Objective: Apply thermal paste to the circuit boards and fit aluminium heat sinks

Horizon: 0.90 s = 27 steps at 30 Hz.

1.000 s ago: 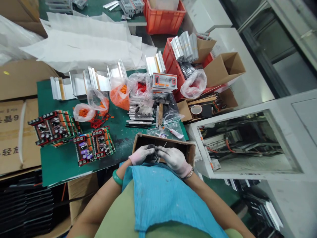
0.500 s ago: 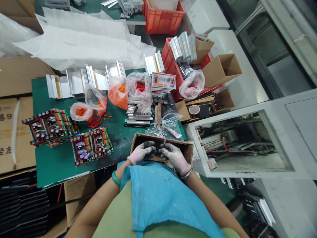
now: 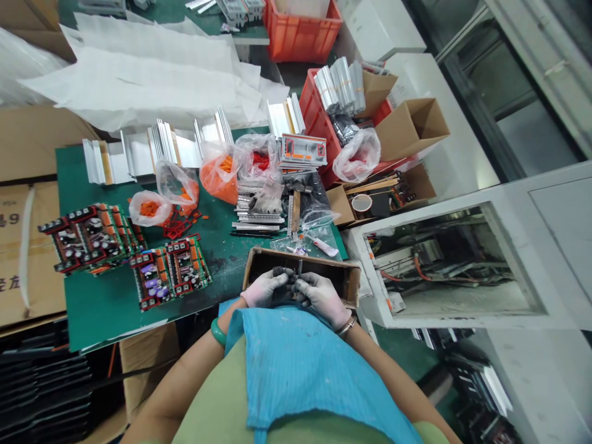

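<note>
Both my hands wear pale gloves with grey fingertips and meet over a cardboard box point(image 3: 345, 266) at the table's front edge. My left hand point(image 3: 264, 288) is closed on a small dark ribbed part point(image 3: 279, 271), whose kind I cannot make out. Close beside it, the fingers of my right hand point(image 3: 324, 296) pinch a thin metal rod-like tool point(image 3: 300, 267), which stands nearly upright. Its lower end is hidden by the fingers. The two sets of fingertips almost touch, and the box's inside is dark below them.
Circuit boards point(image 3: 171, 271) lie on the green table point(image 3: 97, 314) at the left. Behind are bags of orange parts point(image 3: 219, 176), silver metal profiles point(image 3: 139, 154) and a hammer point(image 3: 296, 203). A red crate point(image 3: 317, 123) and a white cabinet point(image 3: 379, 296) stand to the right.
My hands have come closer together. The metal tool in my right hand now stands more upright, and the right fingers have closed in toward the dark part.
</note>
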Available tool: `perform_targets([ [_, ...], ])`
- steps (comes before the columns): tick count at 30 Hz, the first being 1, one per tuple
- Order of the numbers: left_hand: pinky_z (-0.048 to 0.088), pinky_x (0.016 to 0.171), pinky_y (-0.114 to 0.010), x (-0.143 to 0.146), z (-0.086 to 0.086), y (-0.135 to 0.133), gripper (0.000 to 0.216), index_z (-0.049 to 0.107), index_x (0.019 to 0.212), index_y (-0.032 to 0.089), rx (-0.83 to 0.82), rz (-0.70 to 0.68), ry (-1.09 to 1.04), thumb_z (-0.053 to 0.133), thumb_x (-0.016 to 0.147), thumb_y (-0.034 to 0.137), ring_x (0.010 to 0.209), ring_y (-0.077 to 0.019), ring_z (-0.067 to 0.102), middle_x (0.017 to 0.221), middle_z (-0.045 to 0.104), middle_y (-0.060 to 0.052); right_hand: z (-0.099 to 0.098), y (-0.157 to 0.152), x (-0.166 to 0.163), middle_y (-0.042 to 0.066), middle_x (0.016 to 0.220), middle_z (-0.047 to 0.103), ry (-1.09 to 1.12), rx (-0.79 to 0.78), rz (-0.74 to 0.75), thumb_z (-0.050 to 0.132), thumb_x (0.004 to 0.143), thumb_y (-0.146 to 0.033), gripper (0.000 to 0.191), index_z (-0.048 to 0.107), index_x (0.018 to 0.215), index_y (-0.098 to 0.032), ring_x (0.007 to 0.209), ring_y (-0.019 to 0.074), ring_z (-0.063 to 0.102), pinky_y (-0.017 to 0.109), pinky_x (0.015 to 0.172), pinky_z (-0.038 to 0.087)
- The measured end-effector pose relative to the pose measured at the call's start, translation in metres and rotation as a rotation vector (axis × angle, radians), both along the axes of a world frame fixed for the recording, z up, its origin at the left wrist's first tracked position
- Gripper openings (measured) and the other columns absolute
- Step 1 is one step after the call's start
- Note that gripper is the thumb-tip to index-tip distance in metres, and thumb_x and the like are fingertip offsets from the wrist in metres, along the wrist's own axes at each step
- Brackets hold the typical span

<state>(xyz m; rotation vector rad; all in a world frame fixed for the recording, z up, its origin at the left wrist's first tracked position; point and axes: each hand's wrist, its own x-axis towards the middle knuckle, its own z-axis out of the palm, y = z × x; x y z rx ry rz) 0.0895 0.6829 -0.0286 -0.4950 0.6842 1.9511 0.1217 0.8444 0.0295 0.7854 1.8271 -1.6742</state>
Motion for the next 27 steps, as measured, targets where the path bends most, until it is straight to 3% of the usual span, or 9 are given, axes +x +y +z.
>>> perform_targets([
  [5,0.051,0.07,-0.03,-0.003,0.003,0.002,0.054,0.062,0.098,0.013,-0.002,-0.013,0.03,0.09,0.059,0.038,0.076,-0.0182,0.061,0.086,0.061,-0.006,0.002,-0.003,-0.003,-0.001,0.055,0.058,0.001,-0.004,0.023,0.068,0.068,-0.045,0.037,0.065,0.085,-0.013,0.046,0.0097,0.053,0.019,0.041,0.039],
  [11,0.05,0.068,-0.025,-0.003,0.001,0.002,0.05,0.061,0.085,0.013,-0.046,0.019,0.062,0.091,0.057,0.042,0.072,-0.0152,0.06,0.079,0.061,-0.004,0.003,0.0,-0.003,0.003,0.073,0.065,0.033,-0.101,-0.067,0.074,0.064,-0.049,0.042,0.064,0.087,-0.014,0.056,0.0117,0.059,0.02,0.047,0.046],
  [16,0.052,0.071,-0.03,-0.005,0.003,0.0,0.048,0.062,0.088,0.014,-0.066,0.016,0.069,0.087,0.062,0.044,0.076,-0.0183,0.062,0.083,0.063,-0.006,0.006,0.003,-0.002,0.004,0.081,0.067,0.094,-0.137,-0.074,0.075,0.065,-0.044,0.04,0.064,0.091,-0.016,0.058,0.0122,0.06,0.023,0.051,0.049],
  [20,0.051,0.07,-0.029,-0.005,0.007,0.003,0.057,0.064,0.093,0.012,-0.075,0.027,0.091,0.088,0.057,0.05,0.075,-0.0183,0.061,0.082,0.063,-0.006,0.007,0.0,-0.002,0.006,0.084,0.068,0.106,-0.093,-0.029,0.07,0.071,-0.041,0.034,0.063,0.092,-0.015,0.063,0.0145,0.062,0.024,0.053,0.049],
  [23,0.049,0.07,-0.027,-0.005,0.006,0.004,0.058,0.063,0.096,0.013,-0.119,0.048,0.105,0.092,0.053,0.037,0.07,-0.0155,0.06,0.076,0.063,-0.002,0.009,-0.001,-0.003,0.004,0.078,0.068,0.135,-0.032,0.02,0.065,0.075,-0.039,0.029,0.062,0.093,-0.016,0.062,0.0153,0.062,0.025,0.053,0.049],
  [27,0.048,0.066,-0.027,-0.007,0.003,0.001,0.057,0.061,0.106,0.015,-0.146,0.018,0.095,0.089,0.057,0.023,0.073,-0.0175,0.062,0.083,0.065,-0.005,0.016,0.002,-0.003,0.003,0.084,0.069,0.363,0.233,0.127,0.059,0.081,-0.032,0.017,0.063,0.092,-0.019,0.072,0.0175,0.065,0.03,0.068,0.052],
])
